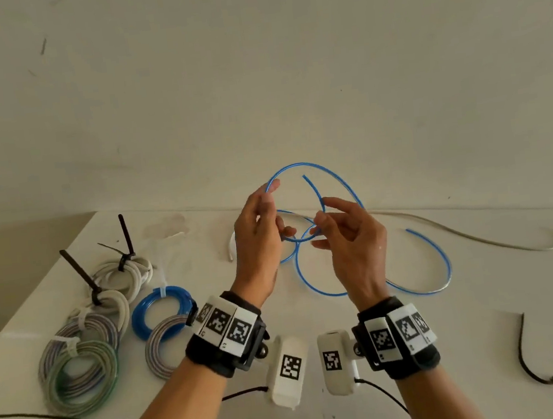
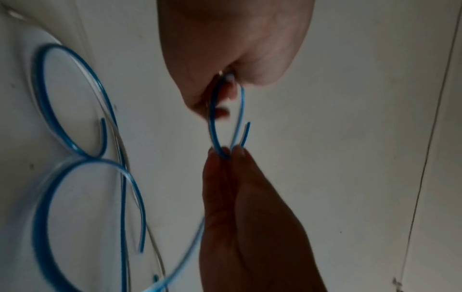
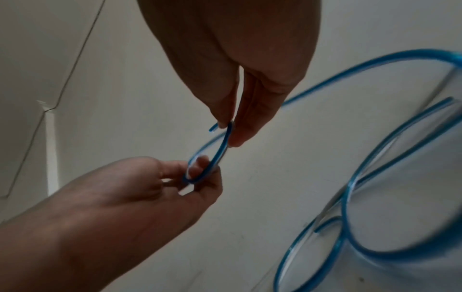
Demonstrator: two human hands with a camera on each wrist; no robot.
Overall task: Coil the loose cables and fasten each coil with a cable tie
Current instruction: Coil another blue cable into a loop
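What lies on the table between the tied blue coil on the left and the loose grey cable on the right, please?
In the head view, between the tied blue coil and grey cable, the loose blue cable sprawls in loops, pinched above the table by left hand and right hand.

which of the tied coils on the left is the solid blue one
The blue coil, nearest the left hand and fastened with a pale tie. The other bundles there are white with black ties, or grey and green striped. The blue cable in hand is still loose.
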